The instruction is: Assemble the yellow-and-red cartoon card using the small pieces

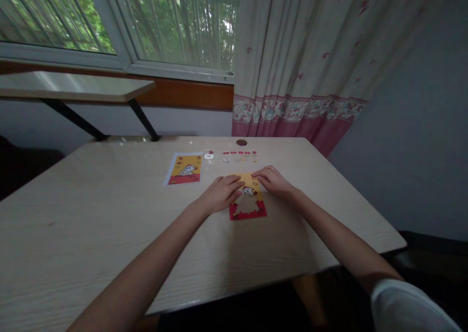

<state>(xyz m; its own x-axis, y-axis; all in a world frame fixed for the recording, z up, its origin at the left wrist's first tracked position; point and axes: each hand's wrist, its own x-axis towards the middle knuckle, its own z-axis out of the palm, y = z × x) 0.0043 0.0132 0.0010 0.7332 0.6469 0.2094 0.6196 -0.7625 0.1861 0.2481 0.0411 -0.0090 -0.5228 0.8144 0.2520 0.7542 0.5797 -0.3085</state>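
A red and yellow jigsaw puzzle point(248, 214) with a white cartoon animal on it lies on the table. A gap in its lower middle shows a pale surface. My left hand point(223, 194) rests over the puzzle's left side, its fingers stretched and slightly apart, covering part of the yellow area. My right hand point(272, 180) is at the upper right corner, fingers bent together with the tips touching the puzzle there. Whatever sits under those fingertips is too small to make out. Beyond the hands, loose puzzle pieces point(240, 152) lie in rows, several of them red.
A picture card point(185, 168) with a similar design lies left of the loose pieces. The pale wooden table point(109, 215) has a round cable hole point(241, 142) near its back edge. A raised shelf point(73, 86) stands at the back left. A curtain point(292, 68) hangs behind.
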